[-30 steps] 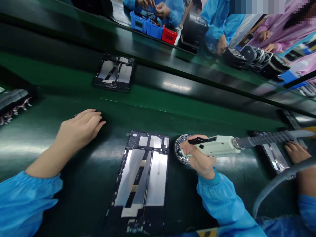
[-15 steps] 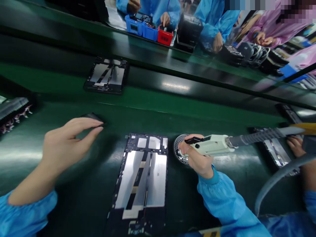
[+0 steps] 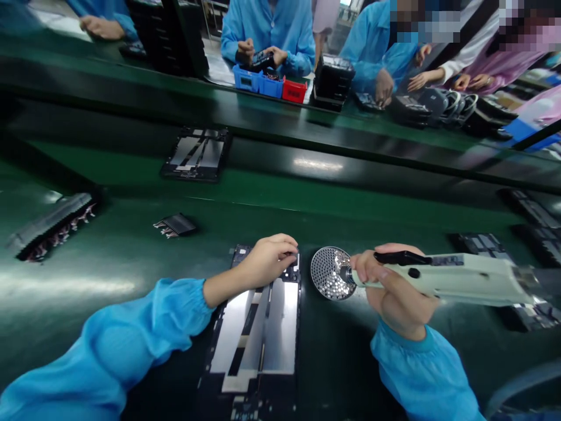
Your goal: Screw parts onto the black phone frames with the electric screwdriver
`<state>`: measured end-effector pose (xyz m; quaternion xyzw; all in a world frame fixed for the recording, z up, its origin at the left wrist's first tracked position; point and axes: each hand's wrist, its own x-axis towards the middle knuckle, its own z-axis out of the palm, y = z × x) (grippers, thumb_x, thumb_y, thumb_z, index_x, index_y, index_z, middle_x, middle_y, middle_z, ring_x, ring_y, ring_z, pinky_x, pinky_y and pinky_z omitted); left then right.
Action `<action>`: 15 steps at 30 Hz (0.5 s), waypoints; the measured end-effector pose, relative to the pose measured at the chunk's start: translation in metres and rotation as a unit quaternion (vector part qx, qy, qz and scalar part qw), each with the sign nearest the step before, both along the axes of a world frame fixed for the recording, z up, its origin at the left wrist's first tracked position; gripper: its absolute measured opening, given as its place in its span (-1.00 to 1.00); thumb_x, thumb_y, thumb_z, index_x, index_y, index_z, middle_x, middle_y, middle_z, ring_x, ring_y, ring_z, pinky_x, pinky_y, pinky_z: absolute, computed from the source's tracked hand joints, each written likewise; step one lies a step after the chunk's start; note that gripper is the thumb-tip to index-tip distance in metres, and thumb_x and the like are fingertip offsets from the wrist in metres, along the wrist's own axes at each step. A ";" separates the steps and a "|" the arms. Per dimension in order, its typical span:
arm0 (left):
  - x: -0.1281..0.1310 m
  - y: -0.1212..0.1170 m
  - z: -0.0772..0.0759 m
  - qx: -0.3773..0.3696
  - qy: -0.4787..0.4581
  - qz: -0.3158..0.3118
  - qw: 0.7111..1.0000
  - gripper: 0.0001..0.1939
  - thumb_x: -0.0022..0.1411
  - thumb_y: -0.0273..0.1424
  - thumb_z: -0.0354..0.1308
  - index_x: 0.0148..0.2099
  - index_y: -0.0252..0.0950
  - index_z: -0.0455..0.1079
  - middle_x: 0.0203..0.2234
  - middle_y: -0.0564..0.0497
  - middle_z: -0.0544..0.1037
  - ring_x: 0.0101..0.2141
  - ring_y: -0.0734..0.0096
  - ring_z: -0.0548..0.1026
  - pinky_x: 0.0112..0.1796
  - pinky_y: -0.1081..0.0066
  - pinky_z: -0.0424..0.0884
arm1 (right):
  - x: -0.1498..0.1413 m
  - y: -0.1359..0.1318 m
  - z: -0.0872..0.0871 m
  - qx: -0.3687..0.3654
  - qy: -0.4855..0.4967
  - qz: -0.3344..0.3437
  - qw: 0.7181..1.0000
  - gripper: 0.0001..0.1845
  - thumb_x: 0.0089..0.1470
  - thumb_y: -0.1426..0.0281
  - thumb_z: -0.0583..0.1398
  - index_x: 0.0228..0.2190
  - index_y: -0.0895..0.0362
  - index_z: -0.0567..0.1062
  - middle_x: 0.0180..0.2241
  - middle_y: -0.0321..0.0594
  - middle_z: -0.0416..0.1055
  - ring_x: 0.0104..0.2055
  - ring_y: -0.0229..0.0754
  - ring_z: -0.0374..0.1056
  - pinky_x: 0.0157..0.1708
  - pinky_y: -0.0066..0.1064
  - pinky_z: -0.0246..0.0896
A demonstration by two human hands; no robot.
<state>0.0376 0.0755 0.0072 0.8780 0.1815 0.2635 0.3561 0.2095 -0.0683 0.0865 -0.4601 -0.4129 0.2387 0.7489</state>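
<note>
An opened tablet (image 3: 283, 333), with silver battery areas and dark ribbon cables, lies in front of me. My left hand (image 3: 272, 257) is over its upper right part, fingers pinched together. Whatever sits between those fingertips is too hidden or small to name. My right hand (image 3: 394, 286) grips a pale green electric screwdriver (image 3: 464, 279), held nearly level. Its tip is at a round, perforated metal screw plate (image 3: 326, 275), right of the tablet. Beyond my left forearm lies a small group of black parts with thin wires (image 3: 179, 224).
A longer row of black wired parts (image 3: 56, 225) lies at the left. Another opened tablet (image 3: 197, 153) rests farther back. More devices (image 3: 482, 242) are at the right. Across the bench, co-workers in blue sleeves work near blue bins (image 3: 258, 82) and a red bin (image 3: 294, 90).
My left hand has moved right, from beside the black wired parts to the tablet's top. My right hand and screwdriver have shifted right, bringing the tip over the screw plate. The view has also shifted.
</note>
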 end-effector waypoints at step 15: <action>-0.013 -0.004 -0.004 0.275 0.111 -0.139 0.945 -0.61 0.45 -0.28 0.01 0.09 -0.46 0.48 0.12 -0.30 0.49 0.10 -0.03 0.44 0.11 -0.01 0.37 | 0.008 0.001 -0.002 -0.024 -0.032 -0.012 0.999 -0.74 -0.01 0.54 0.21 -0.25 0.06 0.54 -0.63 -0.37 0.33 -0.59 -0.23 0.27 -0.46 -0.26 0.29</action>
